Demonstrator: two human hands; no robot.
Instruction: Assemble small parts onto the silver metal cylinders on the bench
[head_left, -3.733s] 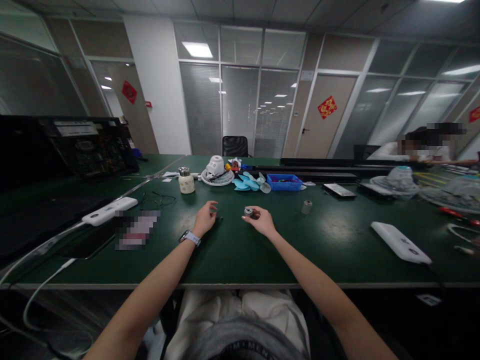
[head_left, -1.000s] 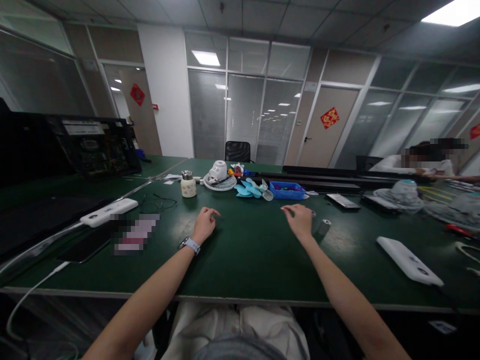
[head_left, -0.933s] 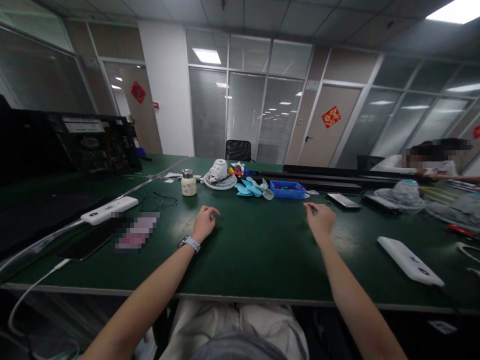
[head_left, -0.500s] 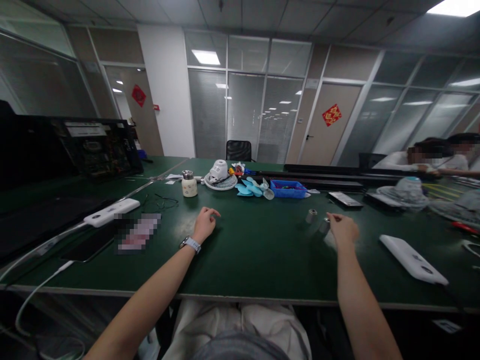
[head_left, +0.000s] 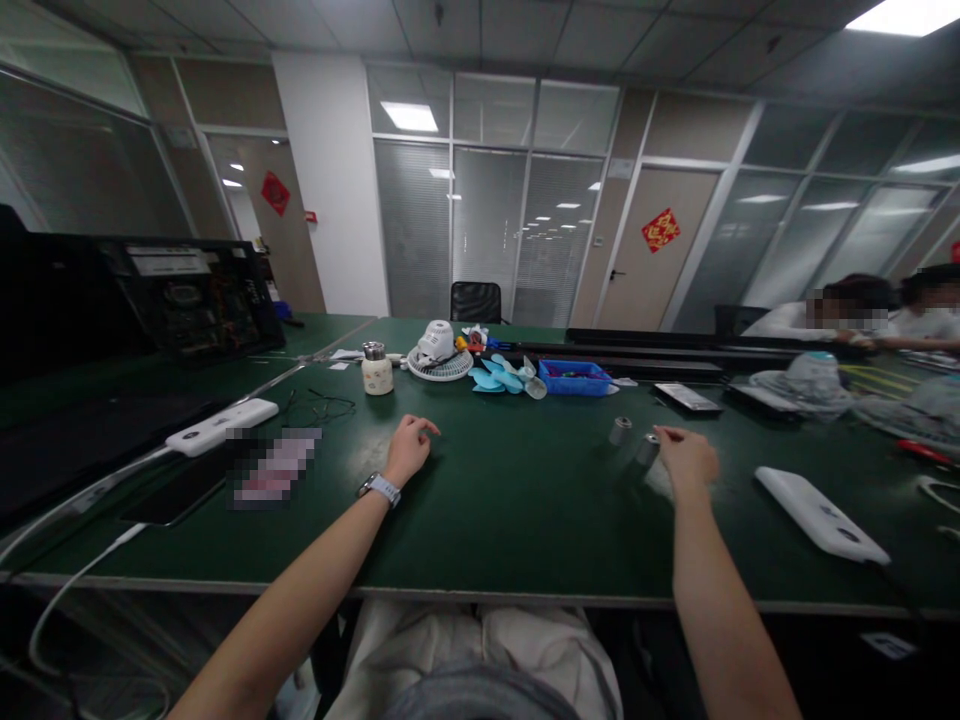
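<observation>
My right hand (head_left: 688, 462) is over the table's right half, its thumb and fingertips pinched together at the upper edge of a small grey metal cylinder (head_left: 647, 450). That cylinder stands on the green tabletop (head_left: 517, 510); the fingers partly cover its right side. Just left of it stands a similar metal cylinder (head_left: 620, 431), apart from the hand. On the left, my left hand (head_left: 410, 447) rests on the table, with a watch on its wrist. Its fingers are loosely bent, the index finger stretched out, and nothing is in them.
Along the back are a cream bottle (head_left: 377, 374), white fan parts (head_left: 439, 352), blue fan blades (head_left: 499, 376) and a blue tray (head_left: 574, 380). White power strips (head_left: 821, 515) lie at both sides. A dark phone (head_left: 180, 492) lies left. Other people sit far right.
The view has shifted very slightly. Both hands keep nearly the same place and pose, and the cylinders look sharper now.
</observation>
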